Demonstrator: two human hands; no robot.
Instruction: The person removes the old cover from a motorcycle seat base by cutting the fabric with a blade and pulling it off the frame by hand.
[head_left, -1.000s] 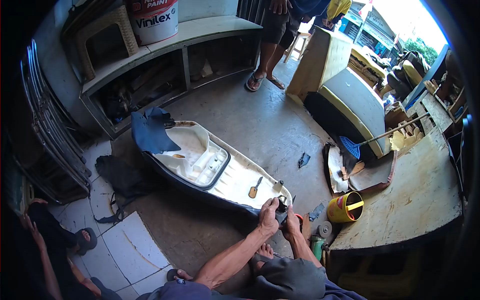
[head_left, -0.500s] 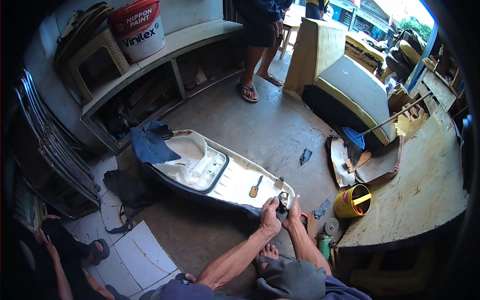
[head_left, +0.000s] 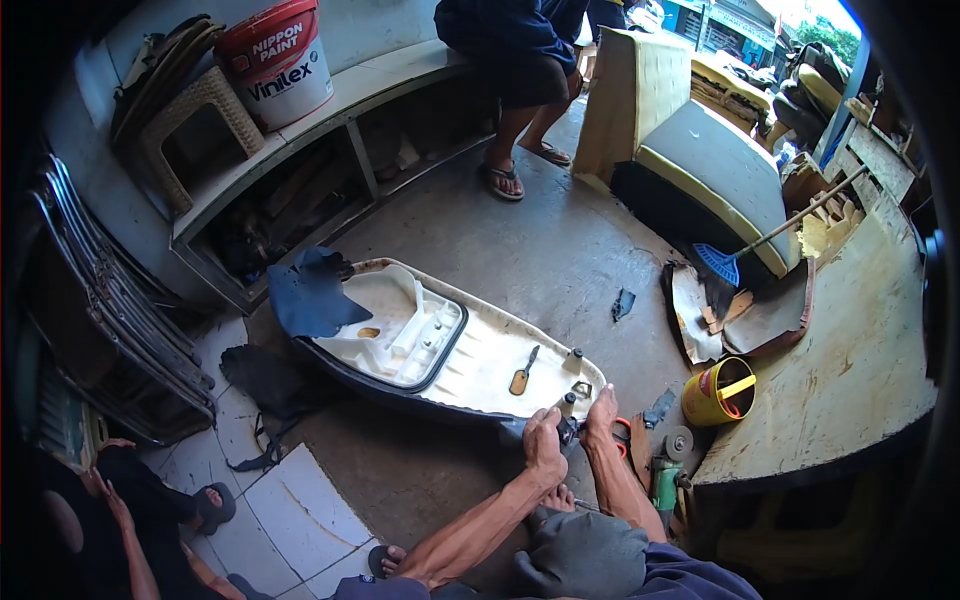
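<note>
Before me in the head view, on the grey floor [head_left: 450, 225]: one white shell [head_left: 500, 335], long, hollow side up, tapering towards my hands. Left hand [head_left: 544, 442]: fingers drawn in, bunching the dark cover [head_left: 375, 390] at the narrow end. Right hand [head_left: 601, 412]: fingers at the end rim, set narrow; how firmly they close, I cannot tell.

Hazards, as I judge them: a hard pull could split the cover or slip from my grip; a tilted shell could send the loose wooden-handled tool [head_left: 521, 378] sliding; red handles [head_left: 623, 437], just beside my right wrist, could snag a moving arm.

Materials: shell, stiff, plastic-looking, ribbed, with brownish stains; black seal [head_left: 452, 346], looping a moulded recess; cover, thin and pliant; blue flap [head_left: 312, 296], limp, ragged-edged, draped over the far end; green grinder [head_left: 664, 482], hard-bodied, with a round disc.
</note>
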